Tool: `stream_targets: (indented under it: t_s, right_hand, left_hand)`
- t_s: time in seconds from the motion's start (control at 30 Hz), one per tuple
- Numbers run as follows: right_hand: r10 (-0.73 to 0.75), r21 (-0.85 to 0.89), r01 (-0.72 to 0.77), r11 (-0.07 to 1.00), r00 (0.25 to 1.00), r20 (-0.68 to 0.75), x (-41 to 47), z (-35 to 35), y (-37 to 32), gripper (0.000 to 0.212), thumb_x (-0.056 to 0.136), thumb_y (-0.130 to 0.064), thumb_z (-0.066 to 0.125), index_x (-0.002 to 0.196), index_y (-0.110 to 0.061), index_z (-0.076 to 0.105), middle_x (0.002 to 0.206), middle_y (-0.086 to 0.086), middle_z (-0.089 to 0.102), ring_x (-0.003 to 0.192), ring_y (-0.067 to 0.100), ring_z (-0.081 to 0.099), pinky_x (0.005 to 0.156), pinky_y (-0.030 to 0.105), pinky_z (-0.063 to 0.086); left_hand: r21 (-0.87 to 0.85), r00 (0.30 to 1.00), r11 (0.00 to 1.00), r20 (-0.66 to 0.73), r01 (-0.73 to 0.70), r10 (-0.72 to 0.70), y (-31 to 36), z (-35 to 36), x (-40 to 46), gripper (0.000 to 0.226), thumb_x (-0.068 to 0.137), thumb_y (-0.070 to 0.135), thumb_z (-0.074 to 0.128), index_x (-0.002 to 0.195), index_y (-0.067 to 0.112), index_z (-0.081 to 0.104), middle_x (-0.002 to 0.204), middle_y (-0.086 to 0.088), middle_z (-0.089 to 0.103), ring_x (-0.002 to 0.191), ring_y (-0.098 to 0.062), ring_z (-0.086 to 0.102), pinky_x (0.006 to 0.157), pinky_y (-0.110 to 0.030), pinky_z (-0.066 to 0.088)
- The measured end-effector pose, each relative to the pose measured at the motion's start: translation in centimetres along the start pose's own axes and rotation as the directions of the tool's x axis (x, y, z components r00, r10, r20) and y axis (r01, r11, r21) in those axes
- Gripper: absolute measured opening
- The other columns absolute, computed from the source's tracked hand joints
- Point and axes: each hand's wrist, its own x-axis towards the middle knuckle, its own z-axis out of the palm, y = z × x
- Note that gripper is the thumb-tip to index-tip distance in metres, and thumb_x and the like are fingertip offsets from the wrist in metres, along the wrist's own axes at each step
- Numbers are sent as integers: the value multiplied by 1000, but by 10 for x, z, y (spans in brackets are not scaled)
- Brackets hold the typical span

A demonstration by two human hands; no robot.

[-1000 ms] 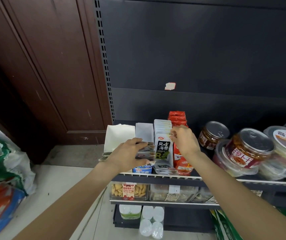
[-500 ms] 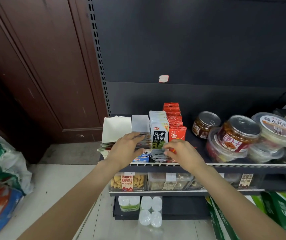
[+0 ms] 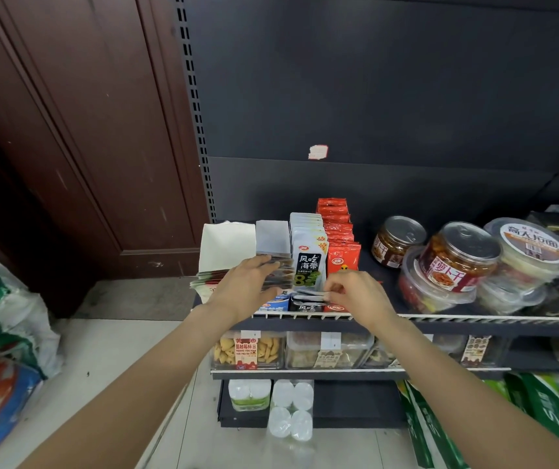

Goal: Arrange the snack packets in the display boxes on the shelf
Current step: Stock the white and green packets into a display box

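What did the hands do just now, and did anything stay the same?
The right hand came down from the top of the standing red packets to the front of the shelf, where its fingers now pinch the flat grey packets lying there. The left hand stayed resting on the packets in the left box. The standing seaweed packets and the jars did not move.
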Motion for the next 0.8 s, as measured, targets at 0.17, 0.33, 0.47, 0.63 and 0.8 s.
stream_targets:
  t_s: [0.17, 0.33, 0.47, 0.63, 0.8]
  right_hand:
    - [59, 265, -39, 963, 996, -68, 7, -5, 5, 6, 85, -17, 67, 84, -19, 73, 80, -12, 66, 74, 3, 58, 73, 25, 47]
    - [55, 324, 30, 946, 967, -249, 11, -20, 2, 6, 84, -14, 68, 86, -16, 73, 81, -10, 66, 76, 3, 60, 75, 23, 50]
    - [49, 345, 64, 936, 949, -311, 15, -38, -2, 10, 86, -14, 65, 93, -14, 72, 87, -7, 66, 77, 1, 57, 71, 10, 42]
    - [66, 411, 101, 906, 925, -374, 11, -55, -2, 11, 88, -11, 63, 93, -14, 72, 89, -5, 69, 83, 5, 62, 76, 15, 46]
    - [166, 667, 163, 727, 901, -401, 3, -72, -1, 12, 88, -8, 62, 86, -17, 69, 87, -4, 71, 86, 13, 67, 76, 25, 53]
  left_hand:
    - [-34, 1000, 999, 8, 18, -18, 1, -2, 2, 57, 95, 37, 52, 146, 21, 33, 154, 2, 27, 138, -18, 29, 112, -31, 27]
    - [-102, 999, 994, -25, 40, -43, 5, -5, 6, 54, 94, 35, 53, 144, 21, 37, 150, 2, 33, 135, -18, 35, 111, -30, 29]
    - [-184, 998, 983, -51, 25, -35, 12, -10, 11, 51, 94, 33, 55, 141, 20, 41, 146, 0, 39, 132, -17, 39, 110, -28, 30]
    - [-148, 997, 987, -43, 60, -67, 14, -13, 16, 51, 93, 32, 57, 140, 22, 42, 145, 0, 41, 129, -19, 41, 106, -29, 34]
    - [-338, 995, 941, -87, 8, -39, 25, -18, 17, 48, 90, 31, 60, 135, 19, 49, 137, 0, 49, 119, -16, 52, 99, -24, 40]
